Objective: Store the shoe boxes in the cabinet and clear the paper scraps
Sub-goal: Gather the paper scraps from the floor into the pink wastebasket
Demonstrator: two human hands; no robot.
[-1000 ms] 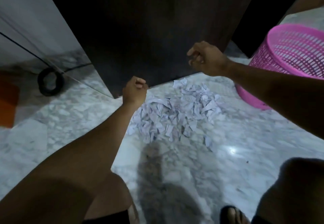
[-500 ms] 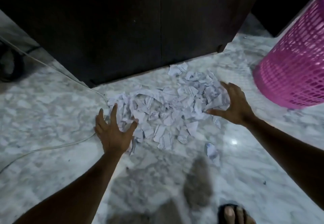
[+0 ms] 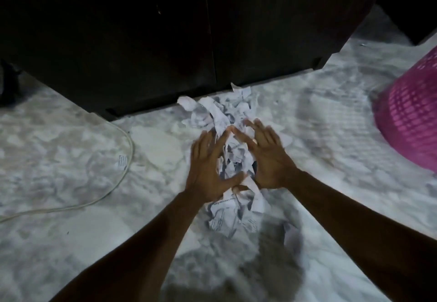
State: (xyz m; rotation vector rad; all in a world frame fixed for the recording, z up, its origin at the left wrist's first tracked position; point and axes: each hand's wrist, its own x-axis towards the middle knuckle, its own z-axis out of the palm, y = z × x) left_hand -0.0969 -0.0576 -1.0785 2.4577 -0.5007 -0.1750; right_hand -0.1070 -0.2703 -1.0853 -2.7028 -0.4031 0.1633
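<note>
Both hands are working low over the marble floor (image 3: 71, 160), directly in front of the dark cabinet (image 3: 142, 41), whose two doors are standing closed. The left hand (image 3: 208, 164) and the right hand (image 3: 267, 157) are lying palm-down with fingers spread wide, flanking a narrow heap of paper scraps (image 3: 227, 126) and pressing against it from either side; index fingertips and thumbs are nearly meeting, forming a ring around the middle of the heap. Neither hand is closing on anything: the hands are open and cupping, not gripping. The scraps are lying on the floor in a strip running from the cabinet's base toward the camera, with crumpled printed pieces showing beyond the fingertips and below the wrists. One loose scrap (image 3: 123, 161) is sitting apart to the left, beside a pale cable (image 3: 118, 183) that is curving across the floor. A pink mesh basket (image 3: 411, 122) is standing well to the right of the heap. No shoe boxes are showing in view. The picture is somewhat motion-blurred.
</note>
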